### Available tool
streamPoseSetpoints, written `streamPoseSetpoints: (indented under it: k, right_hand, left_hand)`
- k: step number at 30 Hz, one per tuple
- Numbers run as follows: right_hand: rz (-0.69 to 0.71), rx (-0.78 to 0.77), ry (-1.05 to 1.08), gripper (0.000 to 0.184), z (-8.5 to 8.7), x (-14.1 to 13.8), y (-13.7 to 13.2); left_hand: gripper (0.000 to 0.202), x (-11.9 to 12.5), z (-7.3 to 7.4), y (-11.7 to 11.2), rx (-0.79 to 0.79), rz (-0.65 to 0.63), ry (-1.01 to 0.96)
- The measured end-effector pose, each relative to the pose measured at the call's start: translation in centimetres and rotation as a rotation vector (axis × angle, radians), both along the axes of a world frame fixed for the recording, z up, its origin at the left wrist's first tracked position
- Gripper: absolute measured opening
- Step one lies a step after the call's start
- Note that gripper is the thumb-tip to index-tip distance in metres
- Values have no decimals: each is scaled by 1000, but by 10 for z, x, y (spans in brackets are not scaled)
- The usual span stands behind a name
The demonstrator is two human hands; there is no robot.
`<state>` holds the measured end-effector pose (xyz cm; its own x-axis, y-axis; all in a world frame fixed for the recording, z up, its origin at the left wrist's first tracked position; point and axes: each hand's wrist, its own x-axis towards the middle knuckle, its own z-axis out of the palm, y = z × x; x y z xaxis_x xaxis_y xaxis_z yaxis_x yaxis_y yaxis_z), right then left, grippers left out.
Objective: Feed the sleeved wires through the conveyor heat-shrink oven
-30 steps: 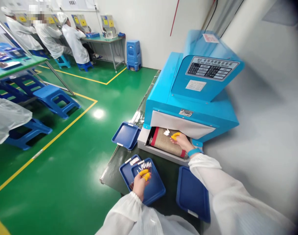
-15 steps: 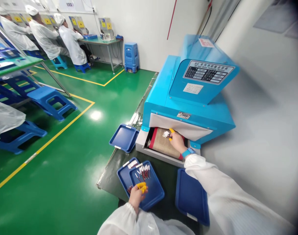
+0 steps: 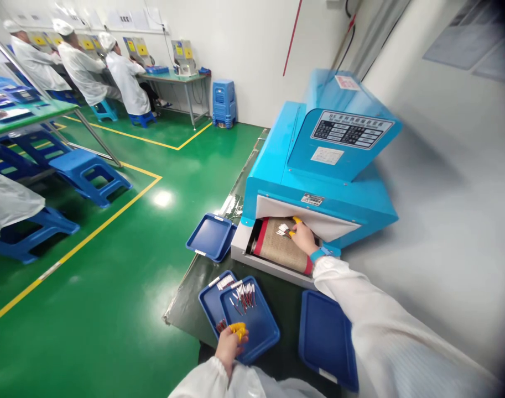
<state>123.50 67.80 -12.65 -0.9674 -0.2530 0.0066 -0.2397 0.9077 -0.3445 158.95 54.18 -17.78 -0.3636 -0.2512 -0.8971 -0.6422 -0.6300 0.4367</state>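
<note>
My right hand (image 3: 303, 237), with yellow finger cots and a blue wristband, reaches onto the mesh conveyor belt (image 3: 272, 247) at the mouth of the blue machine (image 3: 269, 177). Its fingers are closed on the dark ends of a small bunch of wires (image 3: 284, 230), whose white tips fan out to the left. My left hand (image 3: 229, 344), also in yellow cots, is curled over the near part of a blue tray (image 3: 258, 326). What it pinches, if anything, cannot be made out. In that tray lie dark red wires (image 3: 246, 296) with white ends.
Under the left tray sits another blue tray (image 3: 211, 301) with wires. More blue trays (image 3: 211, 235) stand left of the machine, and one tray (image 3: 329, 337) lies to the right. A white flap (image 3: 302, 213) hangs over the belt. Several co-workers (image 3: 128, 77) sit far left.
My right hand has shifted slightly right and down in view with the wires, as has much of the scene. My left hand stays curled, a little lower over the tray.
</note>
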Motion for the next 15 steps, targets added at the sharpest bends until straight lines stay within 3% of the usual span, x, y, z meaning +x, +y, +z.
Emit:
streamPoseSetpoints:
  k: [6, 15]
  right_hand:
    - [-65, 18, -56, 37, -2, -9, -7]
    - [-187, 48, -22, 37, 9, -10, -2]
  left_hand:
    - [33, 5, 3, -1, 8, 5, -18]
    - [36, 8, 0, -2, 24, 29, -38]
